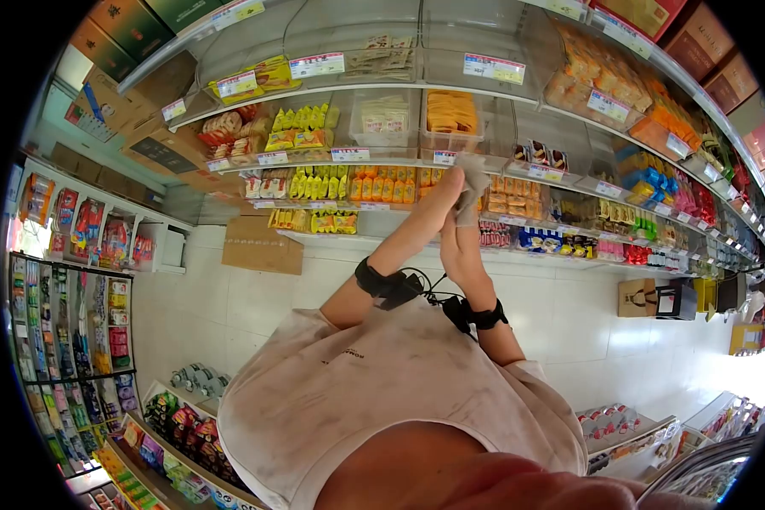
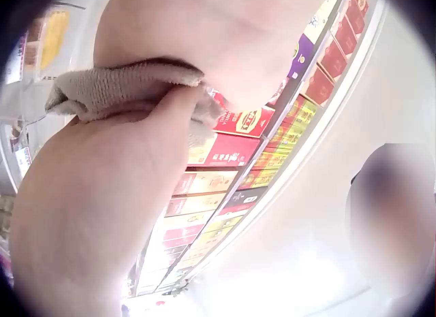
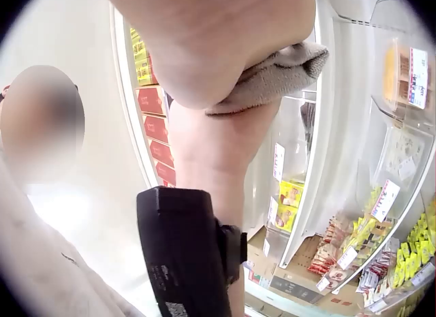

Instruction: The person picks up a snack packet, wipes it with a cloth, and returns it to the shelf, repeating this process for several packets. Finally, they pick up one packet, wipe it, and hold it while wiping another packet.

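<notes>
A grey cloth (image 1: 473, 180) is bunched between my two hands, held up in front of the snack shelves. From the left, my left hand (image 1: 440, 202) grips it, and its thumb lies along the folded cloth (image 2: 102, 91) in the left wrist view. Close beside it, my right hand (image 1: 461, 253) holds the same cloth from the other side. In the right wrist view, a fold of the cloth (image 3: 272, 78) sticks out between the two hands. Most of the fingers are hidden behind the palms and cloth. Nearest the hands are orange snack packs (image 1: 510, 195) on a lower shelf.
Tiered shelves with price tags (image 1: 316, 65) curve across the front. A clear bin of orange packets (image 1: 452, 112) sits just above the hands. On the floor at left stands a cardboard box (image 1: 262, 245). Behind me are lower racks of packaged goods (image 1: 191, 425).
</notes>
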`<state>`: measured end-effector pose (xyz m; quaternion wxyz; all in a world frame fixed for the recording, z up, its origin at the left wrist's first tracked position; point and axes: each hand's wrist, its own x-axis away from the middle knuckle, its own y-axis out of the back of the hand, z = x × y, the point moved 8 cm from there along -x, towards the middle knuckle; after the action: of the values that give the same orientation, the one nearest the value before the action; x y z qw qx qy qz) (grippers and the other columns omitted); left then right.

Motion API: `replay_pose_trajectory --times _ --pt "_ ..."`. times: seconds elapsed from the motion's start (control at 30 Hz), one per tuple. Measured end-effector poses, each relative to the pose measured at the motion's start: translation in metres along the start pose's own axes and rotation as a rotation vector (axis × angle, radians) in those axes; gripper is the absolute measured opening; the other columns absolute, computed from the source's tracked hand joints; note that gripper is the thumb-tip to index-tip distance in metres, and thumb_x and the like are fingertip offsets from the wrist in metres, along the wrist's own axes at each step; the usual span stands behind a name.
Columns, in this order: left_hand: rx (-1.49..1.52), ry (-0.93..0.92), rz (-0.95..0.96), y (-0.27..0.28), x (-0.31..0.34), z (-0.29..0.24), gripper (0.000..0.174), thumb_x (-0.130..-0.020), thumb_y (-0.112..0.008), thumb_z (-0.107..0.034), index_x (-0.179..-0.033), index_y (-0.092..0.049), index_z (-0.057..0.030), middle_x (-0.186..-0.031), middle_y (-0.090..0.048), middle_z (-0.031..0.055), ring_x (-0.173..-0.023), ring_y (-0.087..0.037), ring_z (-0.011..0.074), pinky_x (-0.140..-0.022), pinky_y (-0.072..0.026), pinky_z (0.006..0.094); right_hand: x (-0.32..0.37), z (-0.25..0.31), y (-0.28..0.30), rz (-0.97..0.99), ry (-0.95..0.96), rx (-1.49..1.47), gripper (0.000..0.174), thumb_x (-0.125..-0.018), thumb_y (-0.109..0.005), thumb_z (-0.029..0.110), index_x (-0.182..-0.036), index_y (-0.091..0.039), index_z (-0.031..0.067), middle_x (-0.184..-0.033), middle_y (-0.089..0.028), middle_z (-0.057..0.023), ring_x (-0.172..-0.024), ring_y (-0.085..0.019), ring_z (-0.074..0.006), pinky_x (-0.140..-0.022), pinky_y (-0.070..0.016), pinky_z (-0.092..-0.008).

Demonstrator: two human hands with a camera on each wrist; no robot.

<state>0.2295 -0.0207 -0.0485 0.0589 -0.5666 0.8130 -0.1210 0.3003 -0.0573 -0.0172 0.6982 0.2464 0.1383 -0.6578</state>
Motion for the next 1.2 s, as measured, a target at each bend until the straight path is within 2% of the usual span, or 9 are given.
replay_pose_trajectory --times 0.27,0.33,0.43,0.53,0.73,0.83,1.03,1.17,1.2 --pt "-0.373 -0.494 0.234 0.008 0.02 -0.026 0.056 -0.097 -0.066 -0.025 -0.144 -0.044 -0.0032 -0.128 -0.056 0.0081 -0.111 -0.055 0.0121 -0.092 -0.0481 0.0295 -0.006 -0.07 0.011 -0.218 -0.315 -0.127 0.053 -0.109 -0.04 0.036 -0.139 -0.043 -0.0072 -0.128 -0.055 -0.0149 -0.112 -0.053 -0.0238 -0.099 -0.0412 -0.0323" --pt "-0.449 -0.25 0.262 0.031 0.02 -0.028 0.054 -0.095 -0.069 -0.024 -0.14 -0.048 -0.0033 -0.128 -0.058 0.0091 -0.112 -0.056 0.0131 -0.093 -0.0484 0.0291 -0.004 -0.077 0.017 -0.303 -0.551 -0.226 0.057 -0.108 -0.042 0.042 -0.137 -0.047 -0.0068 -0.127 -0.056 -0.0121 -0.112 -0.052 -0.0179 -0.096 -0.043 -0.0305" --pt "-0.446 -0.078 0.205 0.067 0.014 -0.026 0.052 -0.09 -0.074 -0.021 -0.134 -0.053 -0.0029 -0.124 -0.061 0.0094 -0.109 -0.059 0.0139 -0.092 -0.0493 0.0281 0.001 -0.075 0.003 -0.28 -0.547 -0.483 0.047 -0.105 -0.052 0.034 -0.132 -0.052 -0.0044 -0.122 -0.058 -0.0095 -0.105 -0.053 -0.0121 -0.089 -0.0447 -0.027" --pt "-0.411 -0.189 0.003 0.094 0.012 -0.037 0.052 -0.087 -0.078 -0.02 -0.13 -0.055 -0.0025 -0.12 -0.064 0.0084 -0.104 -0.061 0.0132 -0.09 -0.0502 0.0275 -0.012 -0.046 -0.014 -0.031 -0.253 -0.059 0.029 -0.101 -0.06 0.021 -0.121 -0.057 0.0002 -0.107 -0.062 -0.0044 -0.095 -0.057 -0.0096 -0.081 -0.0464 -0.025" --pt "-0.25 -0.335 -0.222 0.12 0.01 -0.031 0.046 -0.096 -0.067 -0.031 -0.13 -0.055 -0.0028 -0.117 -0.063 0.0052 -0.104 -0.06 0.0125 -0.091 -0.0496 0.0299 -0.021 -0.03 -0.013 -0.273 -0.115 0.101 0.018 -0.096 -0.06 0.006 -0.112 -0.057 -0.0026 -0.096 -0.062 -0.0016 -0.084 -0.055 -0.0083 -0.072 -0.0461 -0.0253" --pt "0.122 -0.179 -0.055 0.105 0.01 -0.029 0.051 -0.103 -0.052 -0.044 -0.132 -0.054 -0.0028 -0.119 -0.062 0.0053 -0.108 -0.059 0.0132 -0.094 -0.0475 0.0302 -0.019 -0.037 -0.055 0.099 -0.178 0.131 0.035 -0.094 -0.055 0.0 -0.128 -0.052 -0.005 -0.121 -0.061 -0.0136 -0.109 -0.06 -0.0218 -0.093 -0.0471 -0.0333" --pt "0.1 -0.106 -0.008 0.074 0.006 -0.034 0.062 -0.105 -0.042 -0.053 -0.138 -0.049 -0.001 -0.117 -0.06 0.0057 -0.11 -0.054 0.0113 -0.095 -0.0446 0.026 -0.037 -0.001 -0.07 0.04 0.058 0.326 0.07 -0.088 -0.052 0.003 -0.154 -0.027 0.0003 -0.164 -0.008 -0.0241 -0.152 -0.004 -0.0422 -0.122 -0.0121 -0.048" --pt "-0.209 -0.312 0.115 0.046 0.005 -0.041 0.06 -0.105 -0.045 -0.05 -0.138 -0.049 0.0008 -0.122 -0.06 0.0077 -0.109 -0.056 0.0133 -0.092 -0.0457 0.0302 -0.035 -0.014 -0.037 -0.081 0.024 0.38 0.06 -0.099 -0.049 0.011 -0.153 -0.027 -0.0028 -0.164 -0.011 -0.0247 -0.152 -0.011 -0.0393 -0.122 -0.014 -0.044" --pt "-0.227 -0.299 0.183 0.039 0.008 -0.042 0.058 -0.104 -0.048 -0.046 -0.138 -0.049 0.0011 -0.122 -0.06 0.0084 -0.108 -0.056 0.0135 -0.092 -0.0461 0.0302 -0.033 -0.01 -0.026 -0.236 0.063 0.26 0.047 -0.103 -0.046 0.014 -0.145 -0.039 -0.0052 -0.154 -0.033 -0.0238 -0.143 -0.034 -0.0355 -0.116 -0.0279 -0.0404"
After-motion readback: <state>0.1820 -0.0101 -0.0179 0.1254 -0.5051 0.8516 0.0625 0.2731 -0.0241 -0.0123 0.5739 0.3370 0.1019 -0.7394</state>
